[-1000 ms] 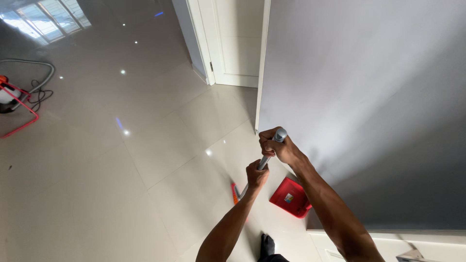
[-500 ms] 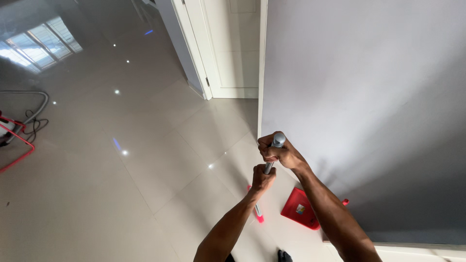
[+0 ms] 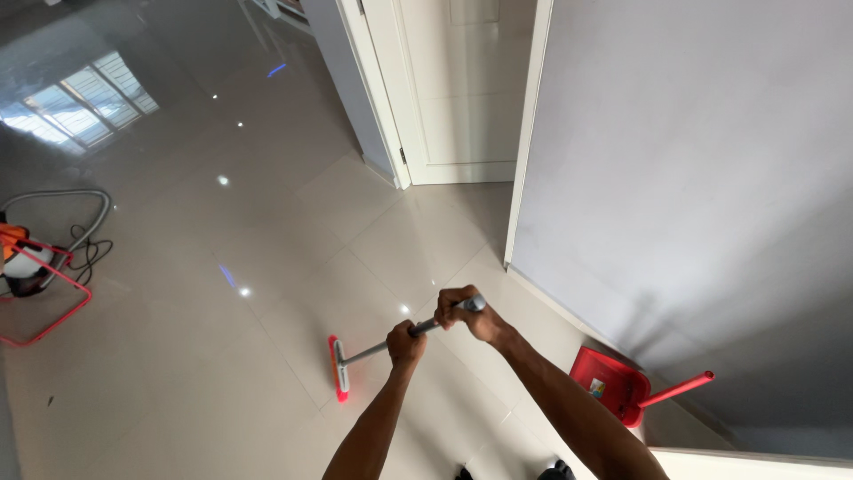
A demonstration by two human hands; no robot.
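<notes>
Broom (image 3: 342,366) out on glossy floor tiles (image 3: 178,373), red head flat on the floor ahead and left of the feet, grey handle (image 3: 373,348) slanting up and back to the hands. Left hand (image 3: 406,340) wrapped shut around the handle's middle; right hand (image 3: 466,313) closed over the top end, fingers curled tight. Judged light and stiff: thin metal tube, small head, easy to swing but inclined to twist with only one hand on. Best taken as here, one hand at the tip, the other lower on the shaft. Bristles probably soft, though too small to tell. Red dustpan (image 3: 613,384) against the grey wall (image 3: 693,178), well apart from the broom head. Vacuum hose (image 3: 62,200) at far left.
</notes>
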